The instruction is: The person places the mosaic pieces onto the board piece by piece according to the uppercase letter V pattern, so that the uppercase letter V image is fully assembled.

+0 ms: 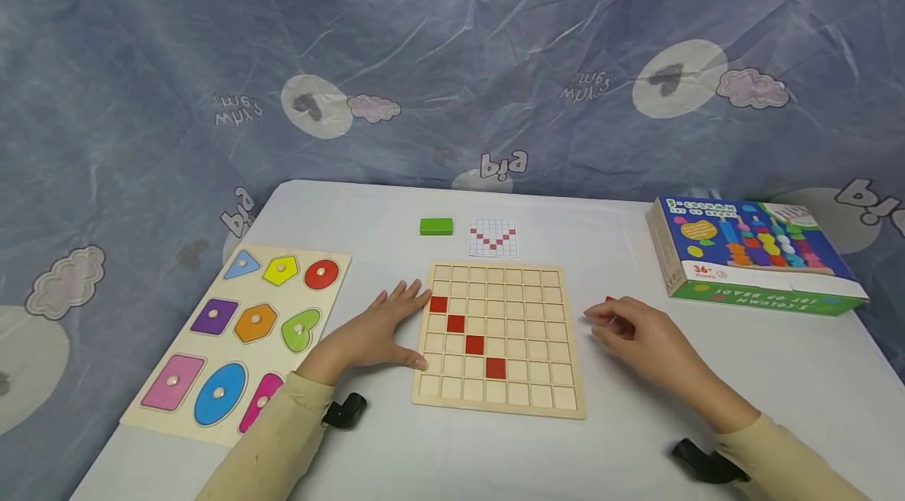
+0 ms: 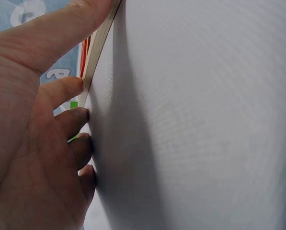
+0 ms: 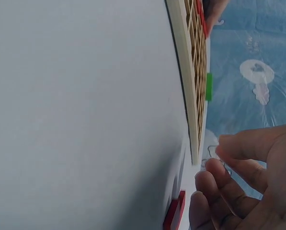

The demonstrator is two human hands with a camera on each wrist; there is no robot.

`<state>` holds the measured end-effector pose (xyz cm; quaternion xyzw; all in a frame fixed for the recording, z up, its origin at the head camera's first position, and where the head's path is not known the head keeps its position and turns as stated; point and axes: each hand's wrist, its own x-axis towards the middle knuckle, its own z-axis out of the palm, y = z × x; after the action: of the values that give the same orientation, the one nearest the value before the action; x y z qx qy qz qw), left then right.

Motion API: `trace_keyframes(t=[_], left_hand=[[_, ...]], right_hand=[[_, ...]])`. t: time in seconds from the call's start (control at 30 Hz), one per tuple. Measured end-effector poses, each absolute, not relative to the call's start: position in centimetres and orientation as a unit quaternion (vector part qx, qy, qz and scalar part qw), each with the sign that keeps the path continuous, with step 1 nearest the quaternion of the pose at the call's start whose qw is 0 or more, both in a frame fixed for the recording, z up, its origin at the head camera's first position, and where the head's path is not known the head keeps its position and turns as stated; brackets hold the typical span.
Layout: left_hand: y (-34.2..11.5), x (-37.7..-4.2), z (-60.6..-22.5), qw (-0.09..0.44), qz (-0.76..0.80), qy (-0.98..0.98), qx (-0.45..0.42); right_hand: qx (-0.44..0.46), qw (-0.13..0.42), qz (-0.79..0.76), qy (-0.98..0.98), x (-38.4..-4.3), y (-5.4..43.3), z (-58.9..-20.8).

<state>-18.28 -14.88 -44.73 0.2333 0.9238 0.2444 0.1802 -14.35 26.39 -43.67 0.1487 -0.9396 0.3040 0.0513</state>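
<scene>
A wooden grid board lies flat on the white table, with several red square tiles in a diagonal, stepping down from left to right. My left hand is spread along the board's left edge, thumb and fingertips touching it. Right of the board, my right hand hovers with loosely bent fingers; no object shows between thumb and fingers. Just past those fingers lies a red piece, mostly hidden by the hand in the head view. Behind the board is a small pattern card printed with a red V.
A green block lies left of the card. At the left stands a shape puzzle board with colourful knobbed pieces, partly under the left forearm. A toy box sits at the back right. A patterned blue cloth hangs behind the table.
</scene>
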Motion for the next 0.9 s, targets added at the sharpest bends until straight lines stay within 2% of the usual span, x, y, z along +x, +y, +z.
trace_keyframes(t=[0.5,0.9], left_hand=[[-14.9,-18.2,-44.7,0.18,0.243,0.924,0.234],[-14.9,-18.2,-44.8,0.179,0.246,0.923,0.234]], right_hand=[[0.087,0.038,0.269,-0.958,-13.9,30.6,-44.3],[0.086,0.011,0.277,-0.957,-14.0,30.6,-44.7]])
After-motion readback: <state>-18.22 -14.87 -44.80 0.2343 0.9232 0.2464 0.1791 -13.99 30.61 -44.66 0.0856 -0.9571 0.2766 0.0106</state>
